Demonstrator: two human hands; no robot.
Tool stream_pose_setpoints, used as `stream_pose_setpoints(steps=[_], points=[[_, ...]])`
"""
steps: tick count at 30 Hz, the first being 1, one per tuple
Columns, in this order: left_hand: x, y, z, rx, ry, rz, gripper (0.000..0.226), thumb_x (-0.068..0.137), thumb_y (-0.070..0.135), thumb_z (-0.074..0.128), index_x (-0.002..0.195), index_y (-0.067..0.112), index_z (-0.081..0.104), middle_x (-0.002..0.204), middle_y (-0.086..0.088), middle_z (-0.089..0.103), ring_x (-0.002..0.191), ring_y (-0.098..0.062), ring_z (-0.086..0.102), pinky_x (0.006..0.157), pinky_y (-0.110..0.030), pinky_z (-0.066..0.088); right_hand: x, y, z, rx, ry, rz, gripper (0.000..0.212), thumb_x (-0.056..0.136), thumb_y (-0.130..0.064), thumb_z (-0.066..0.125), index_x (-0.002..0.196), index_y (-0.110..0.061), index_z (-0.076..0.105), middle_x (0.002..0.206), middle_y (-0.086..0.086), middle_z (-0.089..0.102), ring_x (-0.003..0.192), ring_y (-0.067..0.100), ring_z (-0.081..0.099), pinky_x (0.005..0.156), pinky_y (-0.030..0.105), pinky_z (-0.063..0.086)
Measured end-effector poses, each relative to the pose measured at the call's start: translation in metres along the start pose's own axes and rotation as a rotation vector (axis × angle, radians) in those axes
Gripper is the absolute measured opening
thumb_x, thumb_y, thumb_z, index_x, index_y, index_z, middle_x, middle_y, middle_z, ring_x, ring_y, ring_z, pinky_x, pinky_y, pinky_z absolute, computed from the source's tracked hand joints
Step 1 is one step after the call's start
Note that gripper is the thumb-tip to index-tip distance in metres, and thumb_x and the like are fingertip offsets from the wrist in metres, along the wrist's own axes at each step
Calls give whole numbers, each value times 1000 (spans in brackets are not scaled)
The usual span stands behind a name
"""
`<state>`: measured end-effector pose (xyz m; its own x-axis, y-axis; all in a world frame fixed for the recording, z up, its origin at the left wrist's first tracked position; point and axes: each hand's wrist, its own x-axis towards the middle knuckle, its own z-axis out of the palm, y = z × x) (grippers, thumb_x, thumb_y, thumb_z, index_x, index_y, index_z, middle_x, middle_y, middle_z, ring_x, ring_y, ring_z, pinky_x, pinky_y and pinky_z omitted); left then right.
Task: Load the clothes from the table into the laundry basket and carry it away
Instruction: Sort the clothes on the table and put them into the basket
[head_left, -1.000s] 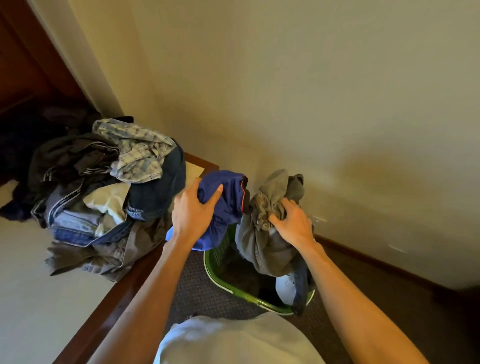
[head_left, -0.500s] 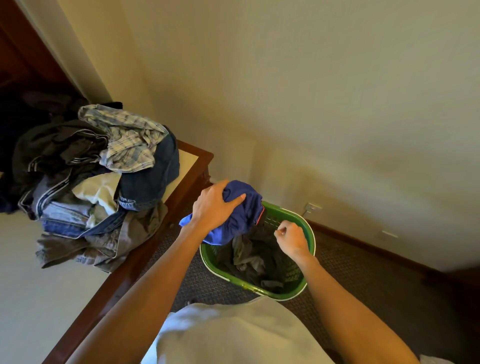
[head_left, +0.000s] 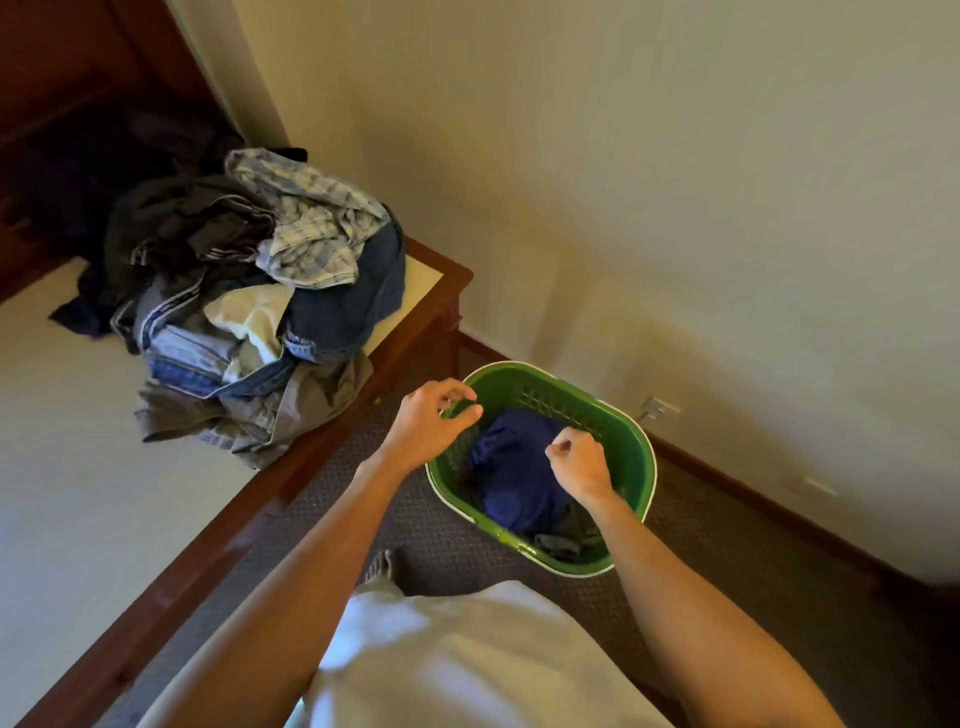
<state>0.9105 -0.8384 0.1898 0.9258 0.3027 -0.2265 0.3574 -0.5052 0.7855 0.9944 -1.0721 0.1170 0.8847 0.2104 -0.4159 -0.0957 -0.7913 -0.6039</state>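
A green laundry basket (head_left: 636, 457) stands on the carpet by the wall. Inside it a blue garment (head_left: 511, 467) lies on top of a grey one (head_left: 558, 543). My left hand (head_left: 431, 421) hovers over the basket's left rim, fingers loosely apart, holding nothing. My right hand (head_left: 579, 460) is over the basket's middle, fingers curled shut, with nothing in it. A pile of clothes (head_left: 260, 306) sits on the table (head_left: 415, 332) to the left: a plaid shirt on top, dark jeans, light denim, a cream piece and grey-brown trousers that hang over the wooden edge.
The table's dark wooden rim (head_left: 249, 525) runs diagonally from lower left to the corner near the basket. The beige wall (head_left: 675, 208) is close behind the basket, with a brown baseboard. My bare foot (head_left: 379, 566) stands on the brown carpet between table and basket.
The grey garment and then the blue one went down from my hands into the basket. Both hands have let go and lifted a little above it.
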Motion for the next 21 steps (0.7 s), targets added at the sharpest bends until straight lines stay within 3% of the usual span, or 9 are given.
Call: stream_pose_setpoints(steps=[4,8,10,12,15,18,21], points=[[-18,-27,-29,-1,85,-75,22,89,40,73,109,31,69,109,8,67,99,-8,63,81,-18,47,5,-44,26,-15,-84,-81,10,95,-20,60,89,-15,66,88,-1,67,86,19,62,81,38,51],[-30,-53,-69,-16,192,-116,29,90,40,72,116,32,65,111,6,66,101,-11,63,90,-30,51,10,-109,58,24,-124,-208,9,92,-19,64,84,-18,65,81,-4,66,82,16,63,76,32,47],[-35,-69,-91,-22,260,-137,31,90,39,72,119,31,63,111,4,65,102,-12,63,91,-32,52,11,-148,73,66,-131,-267,7,92,-22,66,89,-17,62,75,-5,64,80,18,64,75,34,49],[-40,-87,-116,-18,331,-149,32,89,37,72,120,29,63,111,3,66,103,-13,63,91,-34,52,10,-192,89,105,-145,-329,18,91,-29,68,102,-17,59,74,-5,63,81,18,65,77,36,51],[-46,-117,-158,-12,425,-172,33,89,31,72,121,25,65,107,4,68,99,-14,64,84,-31,50,6,-250,120,77,-182,-453,31,89,-39,69,111,-23,55,96,-1,64,95,19,62,82,39,53],[-52,-149,-195,-25,500,-219,29,89,23,71,118,22,68,103,4,68,95,-13,65,75,-23,42,6,-296,161,-108,-112,-673,39,86,-43,70,117,-24,56,114,-1,60,113,23,54,90,43,51],[-62,-183,-219,2,541,-257,33,85,20,71,117,25,68,101,1,73,94,-18,68,75,-28,50,5,-327,205,-348,-102,-796,58,84,-47,71,134,-25,52,136,1,53,131,27,42,101,49,44]])
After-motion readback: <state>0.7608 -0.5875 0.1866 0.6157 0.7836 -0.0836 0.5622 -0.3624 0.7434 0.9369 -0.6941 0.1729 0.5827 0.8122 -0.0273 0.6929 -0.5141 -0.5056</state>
